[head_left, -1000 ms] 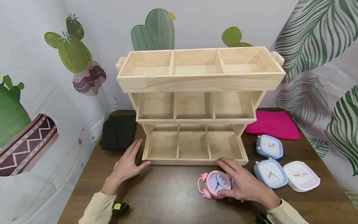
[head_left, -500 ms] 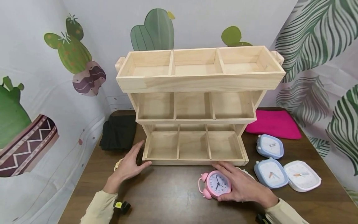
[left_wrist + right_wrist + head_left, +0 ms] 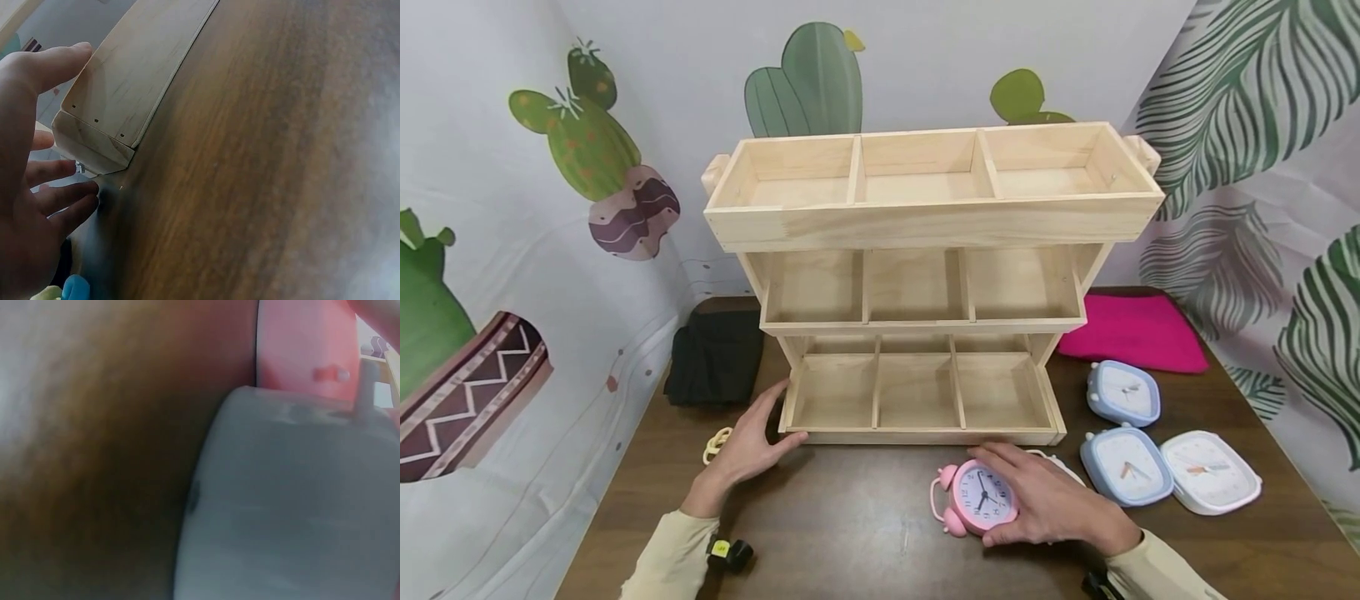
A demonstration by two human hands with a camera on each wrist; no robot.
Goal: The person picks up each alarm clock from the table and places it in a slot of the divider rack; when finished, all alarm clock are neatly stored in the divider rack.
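Observation:
A pink twin-bell alarm clock (image 3: 982, 497) lies face up on the table in front of the wooden tiered shelf (image 3: 917, 436). My right hand (image 3: 1045, 502) grips it from the right, with the thumb at its lower rim and the fingers along its upper rim. Under that hand a white clock (image 3: 1060, 463) is mostly hidden; in the right wrist view, its pale curved side (image 3: 294, 506) sits close beside the pink clock (image 3: 306, 350). My left hand (image 3: 741, 450) is spread at the shelf's lower left corner, thumb by the front edge, holding nothing.
Two blue clocks (image 3: 1126, 465) and a white square clock (image 3: 1210, 472) lie at the right, near a folded pink cloth (image 3: 1135, 333). A dark folded cloth (image 3: 713, 357) lies left of the shelf, with a small yellow looped item (image 3: 717, 445) by my left hand.
My right hand's fingertips have slid left and toward me, off the shelf's front edge, onto the pink clock's rim. More of the white clock and the yellow item shows. My left hand barely moved.

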